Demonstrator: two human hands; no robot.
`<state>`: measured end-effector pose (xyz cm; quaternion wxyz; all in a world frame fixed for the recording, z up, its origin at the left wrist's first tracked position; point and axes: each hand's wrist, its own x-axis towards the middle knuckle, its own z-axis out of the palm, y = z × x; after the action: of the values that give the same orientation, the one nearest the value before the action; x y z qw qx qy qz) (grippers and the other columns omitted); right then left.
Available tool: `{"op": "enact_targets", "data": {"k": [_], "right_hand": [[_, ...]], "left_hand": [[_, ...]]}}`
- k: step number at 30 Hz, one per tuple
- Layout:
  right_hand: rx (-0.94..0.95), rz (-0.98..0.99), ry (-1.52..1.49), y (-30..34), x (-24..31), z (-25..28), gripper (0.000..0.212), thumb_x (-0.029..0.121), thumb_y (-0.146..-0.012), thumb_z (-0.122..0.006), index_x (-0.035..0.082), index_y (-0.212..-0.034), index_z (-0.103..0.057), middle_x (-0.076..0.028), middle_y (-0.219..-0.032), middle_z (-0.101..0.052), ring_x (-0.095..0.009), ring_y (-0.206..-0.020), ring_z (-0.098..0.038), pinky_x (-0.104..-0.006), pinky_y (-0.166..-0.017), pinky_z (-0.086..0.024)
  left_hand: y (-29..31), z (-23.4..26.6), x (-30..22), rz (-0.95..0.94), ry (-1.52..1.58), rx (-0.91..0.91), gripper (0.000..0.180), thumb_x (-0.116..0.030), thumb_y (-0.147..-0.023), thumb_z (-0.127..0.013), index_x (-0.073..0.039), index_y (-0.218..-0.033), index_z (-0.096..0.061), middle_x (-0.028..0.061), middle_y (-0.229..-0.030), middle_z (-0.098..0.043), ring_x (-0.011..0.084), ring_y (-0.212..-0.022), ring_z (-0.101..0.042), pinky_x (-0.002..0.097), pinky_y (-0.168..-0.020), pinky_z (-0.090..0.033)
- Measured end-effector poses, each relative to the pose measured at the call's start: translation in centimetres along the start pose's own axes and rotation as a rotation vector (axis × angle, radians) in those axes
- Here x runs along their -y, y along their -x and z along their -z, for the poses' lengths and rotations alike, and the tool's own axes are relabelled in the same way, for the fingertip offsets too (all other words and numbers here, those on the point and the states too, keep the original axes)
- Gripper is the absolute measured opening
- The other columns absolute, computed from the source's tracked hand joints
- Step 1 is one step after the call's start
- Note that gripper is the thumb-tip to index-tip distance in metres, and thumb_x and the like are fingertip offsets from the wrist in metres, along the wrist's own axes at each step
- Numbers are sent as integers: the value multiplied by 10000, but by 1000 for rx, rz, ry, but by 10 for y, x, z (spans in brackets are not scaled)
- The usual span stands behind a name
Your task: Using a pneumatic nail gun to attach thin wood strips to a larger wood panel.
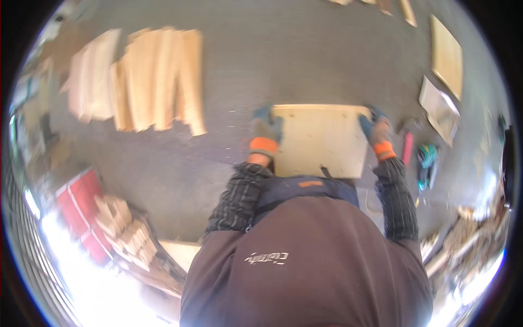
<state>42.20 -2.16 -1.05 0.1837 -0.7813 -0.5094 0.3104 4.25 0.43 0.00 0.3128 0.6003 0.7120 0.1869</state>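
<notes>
A pale, square-looking wooden panel (320,139) lies flat in front of my body, its near edge partly hidden by my dark clothing. My left hand (265,126), in a blue and grey glove with an orange cuff, grips the panel's left edge near the far corner. On the opposite edge, my right hand (377,126), gloved the same way, holds the far right corner. Both hands are a little smeared, and their fingertips are partly hidden at the edges. Just right of my right hand lie a red-pink tool handle (407,147) and a green power drill (427,159).
Wooden strips (158,79) lie side by side at the far left. A wooden board (447,57) and a crumpled pale sheet (439,110) are at the far right. Near left stand a red box (83,210) and stacked wood blocks (128,231); wood scraps (463,240) pile up near right.
</notes>
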Motion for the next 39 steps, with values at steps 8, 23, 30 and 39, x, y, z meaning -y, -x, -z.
{"op": "enact_targets", "data": {"k": [8,23,30,39], "right_hand": [[54,63,-268,-45,69,6,494,181,-948,-751,14,-1400,-641,-136,-1219,-734,-192,-1050,-697,-319,-913,-560],[291,451,-416,-76,228,-84,560,14,-949,-673,52,-1496,-562,-151,-1476,-625,-271,-1336,-614,-365,-1118,-497],[270,440,-388,-22,202,-61,545,4,-995,-634,28,-1530,-530,-134,-1478,-619,-218,-1299,-620,-365,-1105,-498],[272,297,-363,19,132,-25,518,33,-995,-642,-11,-1501,-539,-139,-1386,-658,-198,-1234,-633,-337,-1056,-505]], "left_hand": [[-15,14,12,218,619,-243,529,-166,-836,-831,75,-1279,-671,212,-1128,-738,301,-1023,-721,378,-894,-574],[44,88,90,713,1112,-367,372,-10,-924,-780,3,-1277,-665,87,-1046,-725,149,-729,-669,294,-560,-559],[50,115,110,435,1327,-804,494,-78,-940,-789,-28,-1393,-601,129,-1232,-672,207,-933,-690,323,-738,-600],[-20,223,128,154,-26,-892,673,-230,-828,-887,-7,-1395,-600,192,-1211,-679,276,-903,-696,408,-834,-581]]}}
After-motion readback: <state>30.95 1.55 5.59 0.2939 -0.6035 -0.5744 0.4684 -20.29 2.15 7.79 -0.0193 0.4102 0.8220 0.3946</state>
